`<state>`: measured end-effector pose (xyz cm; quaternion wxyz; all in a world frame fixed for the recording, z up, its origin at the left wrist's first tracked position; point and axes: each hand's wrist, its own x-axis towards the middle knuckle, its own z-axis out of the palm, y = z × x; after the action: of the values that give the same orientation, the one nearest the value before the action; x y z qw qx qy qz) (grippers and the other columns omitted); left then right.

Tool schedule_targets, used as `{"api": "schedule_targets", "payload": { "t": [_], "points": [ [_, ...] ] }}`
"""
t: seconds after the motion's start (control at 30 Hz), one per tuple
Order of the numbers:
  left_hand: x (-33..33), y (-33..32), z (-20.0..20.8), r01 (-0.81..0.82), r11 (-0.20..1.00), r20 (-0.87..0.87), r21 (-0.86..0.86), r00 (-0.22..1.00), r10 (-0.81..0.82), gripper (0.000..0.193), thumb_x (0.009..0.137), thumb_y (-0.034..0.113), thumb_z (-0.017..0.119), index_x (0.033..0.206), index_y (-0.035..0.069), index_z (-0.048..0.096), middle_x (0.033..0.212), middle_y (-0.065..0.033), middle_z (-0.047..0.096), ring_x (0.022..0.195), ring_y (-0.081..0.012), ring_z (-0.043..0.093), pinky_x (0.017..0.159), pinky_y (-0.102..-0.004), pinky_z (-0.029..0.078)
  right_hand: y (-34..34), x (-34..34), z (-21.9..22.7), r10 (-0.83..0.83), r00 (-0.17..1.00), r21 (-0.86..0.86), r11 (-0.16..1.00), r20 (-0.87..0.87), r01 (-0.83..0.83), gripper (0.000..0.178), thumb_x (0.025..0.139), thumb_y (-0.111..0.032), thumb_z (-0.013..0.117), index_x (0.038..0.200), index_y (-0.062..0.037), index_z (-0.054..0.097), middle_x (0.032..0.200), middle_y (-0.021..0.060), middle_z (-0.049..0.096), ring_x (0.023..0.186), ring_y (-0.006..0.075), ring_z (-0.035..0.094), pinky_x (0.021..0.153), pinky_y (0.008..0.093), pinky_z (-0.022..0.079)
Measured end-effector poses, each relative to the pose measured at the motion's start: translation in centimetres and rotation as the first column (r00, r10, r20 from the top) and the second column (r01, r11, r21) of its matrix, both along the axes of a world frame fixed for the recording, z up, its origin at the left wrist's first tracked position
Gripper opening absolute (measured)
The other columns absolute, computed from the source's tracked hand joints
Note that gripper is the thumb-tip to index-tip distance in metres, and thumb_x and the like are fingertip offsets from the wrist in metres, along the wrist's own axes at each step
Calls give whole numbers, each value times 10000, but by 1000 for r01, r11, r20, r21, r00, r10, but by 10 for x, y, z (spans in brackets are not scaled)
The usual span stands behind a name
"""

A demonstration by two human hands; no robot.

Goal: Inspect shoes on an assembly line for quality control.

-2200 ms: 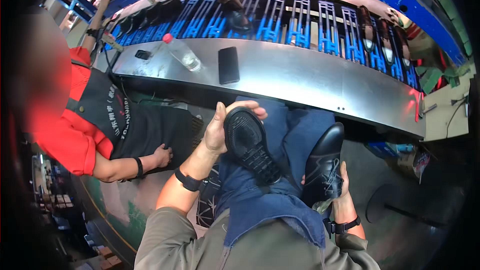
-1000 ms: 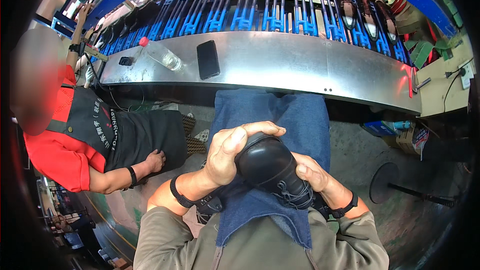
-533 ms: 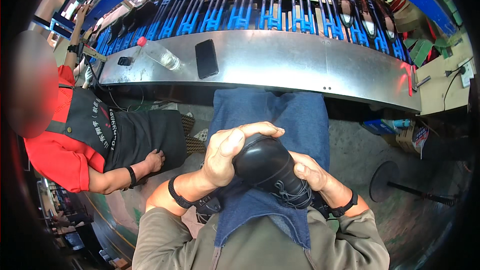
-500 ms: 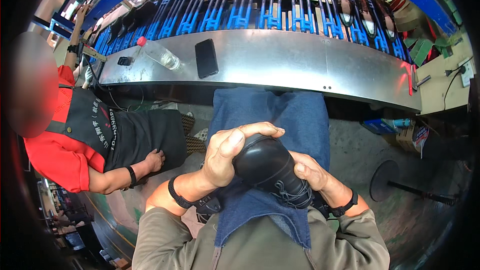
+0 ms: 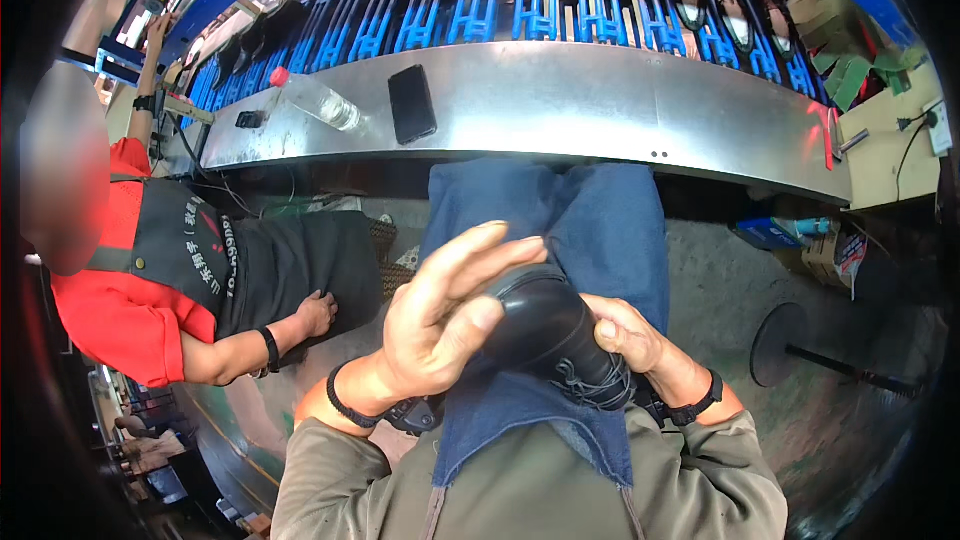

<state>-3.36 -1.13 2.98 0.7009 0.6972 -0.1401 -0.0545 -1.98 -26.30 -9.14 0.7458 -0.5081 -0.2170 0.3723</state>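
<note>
A black lace-up shoe [image 5: 545, 325] is held over my lap, its rounded toe pointing up and left and its dark laces toward the lower right. My right hand [image 5: 625, 335] grips the shoe along its right side, thumb on the upper and fingers hidden behind it. My left hand [image 5: 445, 315] is open at the toe, its fingers stretched out and its thumb apart. The thumb overlaps the toe's left side; whether the palm touches the leather I cannot tell. A blue denim apron [image 5: 545, 205] covers my legs under the shoe.
Ahead runs a metal bench [image 5: 540, 100] with a black phone [image 5: 412, 105] and a plastic bottle [image 5: 320, 100]. Behind it stand blue racks [image 5: 537, 0], with brown shoes [image 5: 733, 10] at the right. A person in red [image 5: 120, 310] sits at my left. A round-based stand [image 5: 780, 345] is at right.
My left hand has loosened from around the toe, its fingers straightening and lifting away. My right hand keeps its grip on the shoe. The whole view has shifted slightly.
</note>
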Motion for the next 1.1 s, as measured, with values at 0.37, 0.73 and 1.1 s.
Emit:
{"api": "schedule_targets", "payload": {
  "t": [0.37,0.73,1.1],
  "points": [
    [8,-23,-33,-241,911,431,335,899,80,691,942,236,716,1452,-108,402,1278,-300,630,1133,-332,673,962,-372,529,-3,-2,15,-61,988,23,998,-141,65,756,992,-574,469,1359,85,517,1193,116,648,1049,157,602,909,290,469],
    [11,-45,-51,-145,952,236,271,968,80,811,958,318,690,1517,-86,262,1322,-300,588,1155,-367,663,972,-374,525,-24,-5,1,-148,894,127,967,-424,220,746,1033,-557,400,1453,60,437,1378,193,584,1223,259,603,1038,377,490],
    [37,-40,-43,-66,966,291,251,957,-10,595,995,206,637,1492,-25,403,1291,-307,608,1059,-373,705,842,-352,562,-14,-2,-4,225,616,512,790,-755,338,803,988,-650,390,1529,-58,359,1400,265,535,1093,481,648,868,648,561]
  ]
}}
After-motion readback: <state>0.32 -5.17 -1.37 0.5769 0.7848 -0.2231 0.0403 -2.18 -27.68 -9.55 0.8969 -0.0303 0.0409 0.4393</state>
